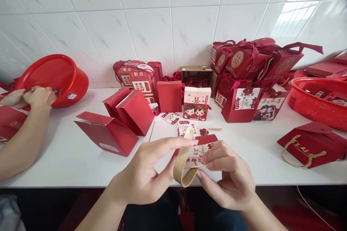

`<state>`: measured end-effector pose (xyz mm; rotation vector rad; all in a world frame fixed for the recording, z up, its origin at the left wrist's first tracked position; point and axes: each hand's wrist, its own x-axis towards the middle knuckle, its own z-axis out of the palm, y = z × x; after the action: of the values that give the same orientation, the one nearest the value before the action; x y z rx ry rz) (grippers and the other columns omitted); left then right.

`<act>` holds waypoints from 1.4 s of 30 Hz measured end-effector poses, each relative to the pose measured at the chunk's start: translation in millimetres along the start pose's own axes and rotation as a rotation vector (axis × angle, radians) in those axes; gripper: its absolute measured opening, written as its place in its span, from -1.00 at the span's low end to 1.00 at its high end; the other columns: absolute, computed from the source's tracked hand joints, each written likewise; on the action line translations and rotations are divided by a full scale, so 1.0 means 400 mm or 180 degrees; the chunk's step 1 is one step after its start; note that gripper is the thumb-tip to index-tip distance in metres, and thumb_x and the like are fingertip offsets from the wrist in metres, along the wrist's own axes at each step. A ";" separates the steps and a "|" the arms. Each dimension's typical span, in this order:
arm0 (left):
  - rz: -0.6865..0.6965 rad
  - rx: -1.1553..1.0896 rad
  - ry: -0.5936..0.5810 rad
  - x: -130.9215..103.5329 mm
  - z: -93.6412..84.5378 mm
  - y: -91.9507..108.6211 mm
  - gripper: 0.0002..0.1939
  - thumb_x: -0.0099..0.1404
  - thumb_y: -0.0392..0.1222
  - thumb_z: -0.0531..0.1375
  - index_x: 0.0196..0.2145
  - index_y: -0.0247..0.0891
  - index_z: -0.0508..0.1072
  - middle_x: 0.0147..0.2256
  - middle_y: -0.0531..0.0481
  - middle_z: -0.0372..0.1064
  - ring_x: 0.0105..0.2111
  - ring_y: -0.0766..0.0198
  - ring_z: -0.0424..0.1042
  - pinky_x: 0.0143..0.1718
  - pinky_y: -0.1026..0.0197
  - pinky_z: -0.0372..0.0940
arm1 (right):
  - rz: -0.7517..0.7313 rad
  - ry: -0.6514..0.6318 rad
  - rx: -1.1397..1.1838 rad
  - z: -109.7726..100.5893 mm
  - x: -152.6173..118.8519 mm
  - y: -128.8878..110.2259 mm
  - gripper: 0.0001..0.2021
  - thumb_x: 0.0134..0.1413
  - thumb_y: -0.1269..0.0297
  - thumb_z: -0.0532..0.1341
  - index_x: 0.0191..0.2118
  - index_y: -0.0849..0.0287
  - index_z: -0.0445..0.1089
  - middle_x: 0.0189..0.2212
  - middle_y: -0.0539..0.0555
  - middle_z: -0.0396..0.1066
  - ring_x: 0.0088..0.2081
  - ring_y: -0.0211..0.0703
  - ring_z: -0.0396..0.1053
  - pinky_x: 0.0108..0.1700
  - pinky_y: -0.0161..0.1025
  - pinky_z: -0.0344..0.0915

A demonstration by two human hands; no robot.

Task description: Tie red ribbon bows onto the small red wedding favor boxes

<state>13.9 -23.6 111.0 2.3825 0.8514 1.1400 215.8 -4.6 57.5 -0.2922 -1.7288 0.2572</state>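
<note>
The grip of left hand and right hand is holding a red box and soft-looking ribbon over the counter's near edge, its likely light card suiting gentle side pressure.

The Chinese character 囍 stands on the cream box, on the stacked bag near the tiled wall (below 歡喜) and in the gold circle of the ribboned box; the standing red bag has 喜 on its card.
</note>
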 end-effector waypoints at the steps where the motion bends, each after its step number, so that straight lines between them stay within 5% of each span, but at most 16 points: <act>1: 0.0047 -0.0021 0.0024 -0.001 0.004 -0.001 -0.54 0.25 -0.43 0.20 0.07 -0.08 0.45 -0.08 -0.08 0.52 -0.09 0.13 0.54 -0.09 0.16 0.49 | 0.0007 0.0011 -0.0012 -0.001 0.000 0.002 -0.73 -0.02 0.59 0.26 -0.20 0.16 0.33 -0.45 0.06 0.42 -0.47 -0.13 0.42 -0.45 -0.16 0.34; 5: -0.0003 -0.0074 0.0394 0.000 0.042 -0.001 -0.70 0.22 -0.39 0.30 -0.12 -0.08 0.61 -0.05 -0.11 0.49 -0.06 0.13 0.52 -0.08 0.16 0.49 | 0.0050 0.0127 -0.0043 -0.005 -0.004 0.009 -0.71 -0.03 0.59 0.27 -0.19 0.15 0.33 -0.44 0.05 0.43 -0.46 -0.13 0.43 -0.46 -0.16 0.35; 12: -0.0815 -0.1089 0.0919 0.011 0.091 0.020 -0.77 0.26 -0.36 0.29 -0.19 -0.07 0.63 -0.28 0.02 0.62 -0.32 0.24 0.61 -0.33 0.34 0.53 | 0.0071 0.0117 -0.0031 -0.014 -0.011 0.011 -0.69 -0.06 0.60 0.29 -0.18 0.17 0.34 -0.42 0.09 0.44 -0.44 -0.11 0.43 -0.45 -0.14 0.35; 19: -0.1207 -0.1059 0.0900 0.005 0.088 0.029 -0.83 0.28 -0.34 0.28 -0.23 -0.13 0.63 -0.30 0.04 0.61 -0.31 0.26 0.60 -0.27 0.32 0.50 | 0.0040 0.0197 -0.0029 -0.015 -0.011 0.011 -0.74 -0.03 0.61 0.27 -0.21 0.19 0.35 -0.42 0.07 0.44 -0.43 -0.11 0.44 -0.42 -0.15 0.36; 25: -0.0655 -0.0992 0.0785 -0.001 0.084 0.023 -0.71 0.24 -0.46 0.27 -0.19 -0.09 0.61 -0.27 0.08 0.60 -0.26 0.32 0.56 -0.14 0.32 0.44 | 0.0053 0.0168 0.0082 -0.013 -0.009 0.007 -0.71 -0.05 0.64 0.27 -0.19 0.22 0.34 -0.41 0.08 0.42 -0.41 -0.12 0.43 -0.40 -0.16 0.36; 32: 0.0001 -0.1022 0.0180 -0.024 0.063 0.024 -0.54 0.22 -0.54 0.16 0.04 -0.22 0.47 -0.15 -0.14 0.54 -0.16 0.14 0.51 -0.10 0.10 0.44 | 0.0302 0.0048 0.0437 -0.013 -0.013 0.000 -0.80 0.12 0.54 0.25 -0.22 0.15 0.26 -0.23 0.19 0.49 -0.28 -0.07 0.50 -0.30 -0.09 0.44; 42: -0.0067 -0.0610 0.0306 -0.055 0.068 0.017 -0.29 0.23 -0.61 0.16 0.20 0.00 0.23 -0.13 0.07 0.56 -0.13 0.32 0.53 0.01 0.27 0.41 | 0.0612 -0.0083 0.0765 -0.010 -0.029 -0.006 -0.75 0.09 0.63 0.23 -0.25 0.14 0.24 -0.22 0.11 0.49 -0.20 -0.07 0.48 -0.16 -0.02 0.41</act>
<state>27.0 -44.7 85.8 2.1744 0.7586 1.2758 221.8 -10.7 48.2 -0.2794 -1.6768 0.6065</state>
